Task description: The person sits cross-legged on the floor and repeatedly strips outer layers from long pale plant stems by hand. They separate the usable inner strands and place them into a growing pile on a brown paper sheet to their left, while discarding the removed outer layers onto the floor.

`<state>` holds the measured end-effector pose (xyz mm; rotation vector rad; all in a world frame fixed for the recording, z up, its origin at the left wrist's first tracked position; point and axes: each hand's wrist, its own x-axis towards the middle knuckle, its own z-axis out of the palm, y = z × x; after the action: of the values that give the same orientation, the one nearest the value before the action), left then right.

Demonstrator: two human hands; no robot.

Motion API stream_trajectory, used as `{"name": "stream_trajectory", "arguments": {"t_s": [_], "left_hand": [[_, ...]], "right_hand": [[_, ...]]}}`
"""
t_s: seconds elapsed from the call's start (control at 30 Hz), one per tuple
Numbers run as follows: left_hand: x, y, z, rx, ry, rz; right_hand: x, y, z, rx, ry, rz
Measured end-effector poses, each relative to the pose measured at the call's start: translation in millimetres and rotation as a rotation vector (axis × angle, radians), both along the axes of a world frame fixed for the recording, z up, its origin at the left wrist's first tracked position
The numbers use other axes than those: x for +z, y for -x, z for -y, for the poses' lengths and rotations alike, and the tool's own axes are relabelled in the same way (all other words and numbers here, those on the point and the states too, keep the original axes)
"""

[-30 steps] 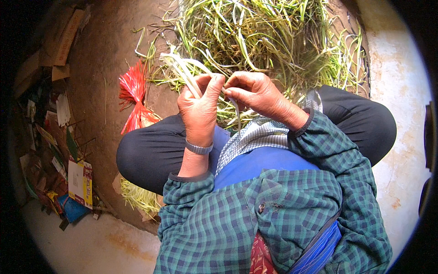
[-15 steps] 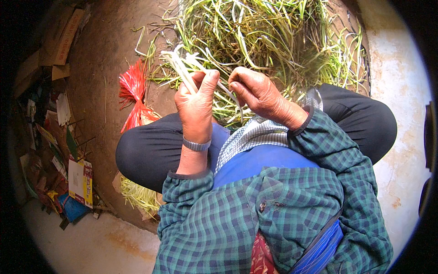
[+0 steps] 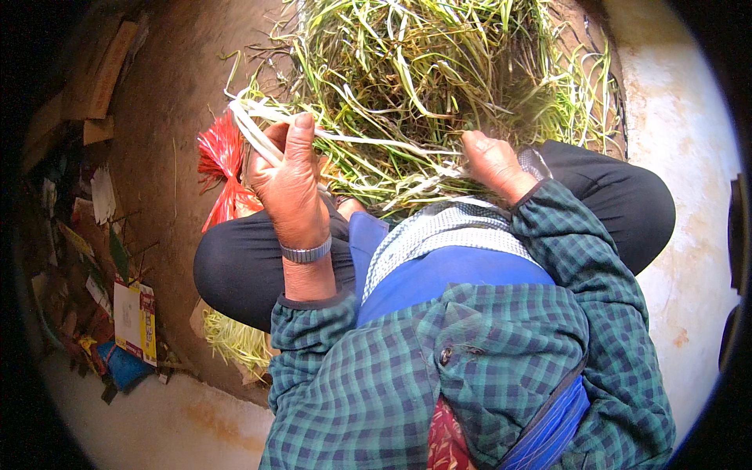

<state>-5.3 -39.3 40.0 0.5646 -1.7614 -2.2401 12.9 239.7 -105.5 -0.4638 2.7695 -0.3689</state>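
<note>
My left hand, with a metal watch band at its wrist, is closed round a few thick white stalks whose pale ends stick out past the thumb. One long white stalk stretches from there across to my right hand, whose fingers are closed at its far end. The exact grip of the right fingertips is hidden. Beyond and beneath both hands lies a big tangled heap of long green and yellowish leafy stalks, which look like chives.
Red plastic ties lie by my left knee. Below that knee is a bunch of trimmed yellow-green stalks. Cardboard, a printed box and a blue scrap clutter the far left. A pale wall edge runs along the right.
My hands have moved apart, the left leftward with the white stalks, the right rightward and a little down. A long stalk is now drawn out between them.
</note>
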Motion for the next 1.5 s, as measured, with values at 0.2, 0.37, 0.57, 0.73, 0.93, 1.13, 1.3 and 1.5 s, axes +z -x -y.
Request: {"name": "stream_trajectory", "arguments": {"t_s": [0.2, 0.37, 0.57, 0.73, 0.93, 1.13, 1.3, 1.5], "left_hand": [[7.1, -1.7, 7.0, -0.006, 0.001, -0.023], [7.8, -5.9, 3.9, 0.006, -0.013, -0.027], [3.4, -9.6, -5.0, -0.065, -0.039, 0.060], [-4.6, -8.3, -8.2, -0.134, -0.177, 0.098], [-18.0, -16.6, -27.2, -0.287, -0.388, 0.191], [-34.7, -26.9, -37.3, -0.569, -0.182, 0.304], [-37.7, -24.9, -30.2, -0.467, -0.027, 0.256], [-33.3, -35.1, -35.2, -0.302, -0.470, 0.234]], "right_hand": [[-10.4, -3.4, -29.3, -0.087, -0.199, 0.175], [34.4, 6.2, -14.7, 0.048, -0.208, 0.171], [90.6, 17.8, 45.7, 0.126, 0.631, 0.086], [87.6, 15.9, 87.2, 0.046, 0.808, 0.580], [95.0, 13.8, 82.0, -0.144, 0.985, 0.833], [103.7, 14.6, 84.5, -0.112, 0.872, 0.755], [91.6, 17.6, 61.7, 0.055, 0.833, 0.722], [46.2, 35.3, 43.9, -0.182, 0.419, -0.018]]}}
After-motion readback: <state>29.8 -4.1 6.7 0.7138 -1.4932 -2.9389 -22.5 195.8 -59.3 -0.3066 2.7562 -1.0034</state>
